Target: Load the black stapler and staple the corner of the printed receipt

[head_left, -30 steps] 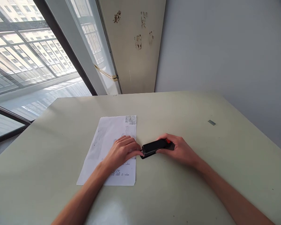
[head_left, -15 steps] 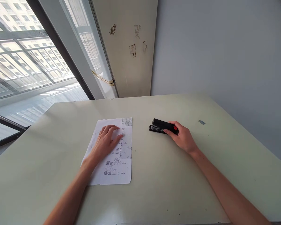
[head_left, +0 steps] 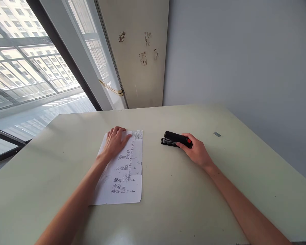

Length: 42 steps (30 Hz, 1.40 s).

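Paper (head_left: 127, 166) might skid tbh if my left hand (head_left: 114, 142), open on its far end and gripping nothing, drags, and the stapler (head_left: 175, 136) right of it could twist if my right hand (head_left: 198, 151), half-closed round its back end, pinches off-centre.

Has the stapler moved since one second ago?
Yes: the stapler, in the right hand, has moved right and forward, closer to the grey strip on the table.

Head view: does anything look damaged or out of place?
The beige panel behind the table has dark, patchy marks, perhaps peeled spots. A small grey strip lies alone right of the stapler, like a stray scrap.
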Tool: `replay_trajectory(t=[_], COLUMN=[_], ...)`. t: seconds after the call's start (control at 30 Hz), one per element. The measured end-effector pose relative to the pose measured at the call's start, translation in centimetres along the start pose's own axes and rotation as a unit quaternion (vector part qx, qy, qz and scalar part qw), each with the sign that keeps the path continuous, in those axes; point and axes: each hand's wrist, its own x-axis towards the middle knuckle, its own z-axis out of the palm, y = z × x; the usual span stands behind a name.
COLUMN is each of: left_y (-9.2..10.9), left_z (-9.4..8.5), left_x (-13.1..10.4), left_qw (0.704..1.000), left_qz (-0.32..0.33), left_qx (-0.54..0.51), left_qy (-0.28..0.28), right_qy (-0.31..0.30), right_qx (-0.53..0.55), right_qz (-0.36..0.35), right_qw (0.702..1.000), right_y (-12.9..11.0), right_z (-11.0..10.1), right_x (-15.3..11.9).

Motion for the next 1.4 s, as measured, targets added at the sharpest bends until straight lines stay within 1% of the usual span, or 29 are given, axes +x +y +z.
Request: replay_trajectory(t=[0.17, 0.3, 0.4, 0.53, 0.7, 0.8, 0.93, 1.0, 1.07, 1.1, 1.17, 1.3, 1.4], left_y=[0.6, 1.1, 1.7, 3.3, 5.9, 7.1, 8.2, 8.5, 8.6, 8.6, 8.4, 7.7, 7.3], left_z=[1.4, 2.2, 2.6, 3.0, 3.5, 3.9, 4.5, 4.5, 4.0, 3.5, 2.3, 0.1, -0.4], left_x=[1.3, 1.4, 1.4, 1.3, 0.8, 0.4, 0.0, -0.2, -0.5, -0.7, -1.3, -3.3, -5.0], left_qw=[0.999, 0.999, 0.999, 0.999, 0.996, 0.994, 0.992, 0.99, 0.987, 0.987, 0.986, 0.971, 0.958], left_qz=[-0.022, -0.03, -0.026, -0.002, 0.013, 0.007, -0.019, -0.032, -0.035, -0.029, 0.011, 0.161, 0.229], left_qx=[-0.004, -0.011, -0.023, -0.052, -0.09, -0.107, -0.123, -0.134, -0.147, -0.154, -0.166, -0.168, -0.143], left_qy=[0.026, 0.036, 0.033, 0.016, 0.004, 0.006, 0.021, 0.033, 0.046, 0.048, 0.033, -0.049, -0.101], right_qy=[0.006, 0.004, -0.005, -0.025, -0.075, -0.091, -0.096, -0.097, -0.101, -0.104, -0.115, -0.131, -0.142], right_qx=[-0.009, -0.003, -0.005, -0.003, 0.024, 0.031, 0.028, 0.028, 0.03, 0.031, 0.036, 0.045, 0.042], right_qz=[0.002, 0.004, 0.011, 0.011, -0.002, -0.004, -0.004, -0.003, -0.001, 0.0, 0.006, 0.018, 0.026], right_qw=[1.0, 1.0, 1.0, 1.0, 0.997, 0.995, 0.995, 0.995, 0.994, 0.994, 0.993, 0.99, 0.989], right_y=[-0.3, -0.5, -0.3, -0.2, -1.0, -1.4, -1.3, -1.3, -1.2, -1.2, -1.2, -1.3, -1.3], right_z=[0.1, 0.1, 0.1, 0.2, 0.1, 0.0, 0.0, 0.0, 0.0, -0.1, -0.2, -0.6, -0.8], right_x=[-0.1, -0.2, 0.0, 0.2, 0.0, -0.1, -0.1, 0.0, 0.0, 0.0, 0.1, 0.2, 0.3])
